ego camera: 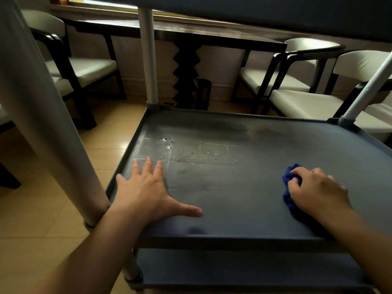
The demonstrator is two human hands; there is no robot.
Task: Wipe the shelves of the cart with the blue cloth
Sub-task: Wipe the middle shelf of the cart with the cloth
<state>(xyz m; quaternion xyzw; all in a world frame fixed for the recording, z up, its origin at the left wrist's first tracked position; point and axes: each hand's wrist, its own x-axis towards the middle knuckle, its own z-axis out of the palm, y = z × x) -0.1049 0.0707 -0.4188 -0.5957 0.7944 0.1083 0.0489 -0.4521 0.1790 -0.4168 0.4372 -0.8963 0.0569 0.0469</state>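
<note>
The cart's grey middle shelf [244,187] fills the centre of the head view, with water droplets [191,154] and a faint smear on its far left half. My left hand [148,192] lies flat on the shelf's near left corner, fingers spread, holding nothing. My right hand [316,189] presses a bunched blue cloth [289,187] onto the right side of the shelf; part of the cloth is hidden under the hand. A lower shelf [244,270] shows below the front rim, and the underside of the top shelf [275,15] hangs overhead.
Pale cart posts stand at the near left [53,124], far left [148,56] and far right [364,94]. Beyond the cart are a dark wooden table [191,32] and white-cushioned chairs on the left [84,68] and right [307,102]. Tan floor tiles [42,230] lie to the left.
</note>
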